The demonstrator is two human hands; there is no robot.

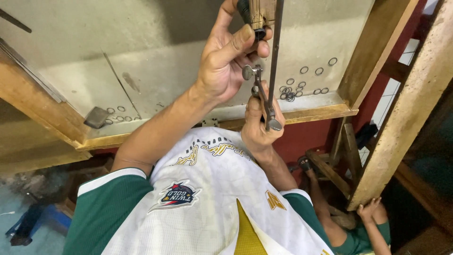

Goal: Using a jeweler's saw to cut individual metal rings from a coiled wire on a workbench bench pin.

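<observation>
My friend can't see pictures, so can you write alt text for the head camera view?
Seen from above, a person's left hand presses a small piece against a wooden peg while the right hand holds a thin metal frame saw upright beside it. Small metal rings lie scattered on the pale workbench, with a dark block at its left edge.

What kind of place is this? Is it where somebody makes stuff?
Probably a small workshop. A wooden workbench has lots of little metal rings on it, and the person's left hand and right hand work a thin metal saw frame.
</observation>
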